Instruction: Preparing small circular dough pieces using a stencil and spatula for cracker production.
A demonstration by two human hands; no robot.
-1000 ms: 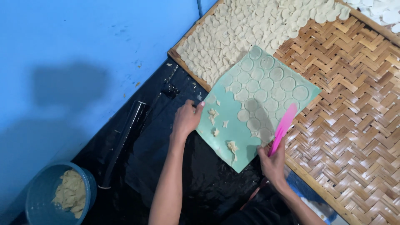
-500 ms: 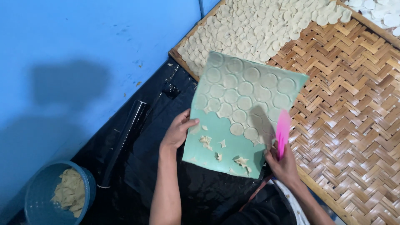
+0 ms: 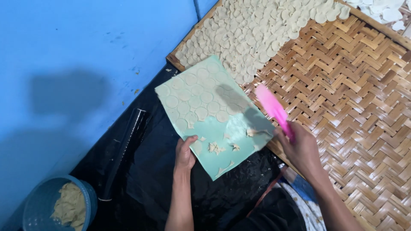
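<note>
My left hand grips the near edge of a light green flat board, holding it tilted over the edge of a woven bamboo tray. Several thin round dough discs cover the board's far half; torn dough scraps lie on its near half. My right hand holds a pink flat scraper, raised just past the board's right edge. Many pale dough rounds are spread over the tray's far part.
A black plastic sheet covers the floor beside the tray, with a black roller lying on it. A blue basket with a lump of dough stands at the lower left. A blue wall fills the left.
The green board has turned and shifted left and nearer. My left hand moved from its left edge to its near edge. The pink scraper lifted off the board to the right.
</note>
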